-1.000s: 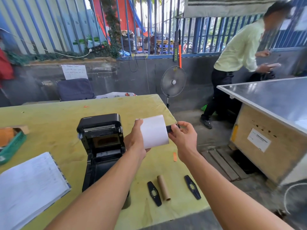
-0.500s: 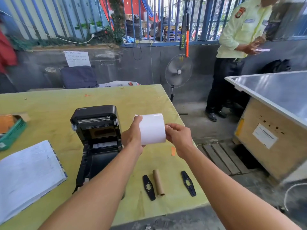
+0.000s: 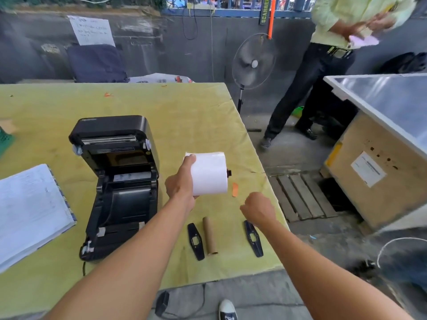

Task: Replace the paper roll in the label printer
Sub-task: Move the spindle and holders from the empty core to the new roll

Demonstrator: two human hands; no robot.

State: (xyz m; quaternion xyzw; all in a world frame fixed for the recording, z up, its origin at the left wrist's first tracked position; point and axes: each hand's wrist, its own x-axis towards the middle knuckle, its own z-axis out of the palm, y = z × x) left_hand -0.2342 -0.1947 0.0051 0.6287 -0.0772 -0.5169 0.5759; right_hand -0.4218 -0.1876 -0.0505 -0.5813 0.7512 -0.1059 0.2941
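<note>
A black label printer [image 3: 117, 181] stands on the yellow-green table [image 3: 196, 116] with its lid swung up and its paper bay bare. To its right, my left hand [image 3: 181, 183] grips a white paper roll [image 3: 209, 173] held above the table; a black spindle end pokes out of the roll's right side. My right hand [image 3: 258, 209] hovers lower right of the roll, fingers curled, just above a black roll-holder plate [image 3: 253, 238]. A second black plate [image 3: 196, 241] and an empty brown cardboard core [image 3: 209, 235] lie between my forearms.
An open ledger [image 3: 30, 213] lies left of the printer. A person in a pale green shirt [image 3: 323, 72] stands beyond the table's right edge near a standing fan [image 3: 253, 61]. A metal-topped crate [image 3: 379, 144] sits at right. A small orange scrap [image 3: 235, 189] lies on the table.
My right hand has let go of the roll's right end and dropped toward the black plate on the table. My left hand still holds the roll, now with the spindle end showing.
</note>
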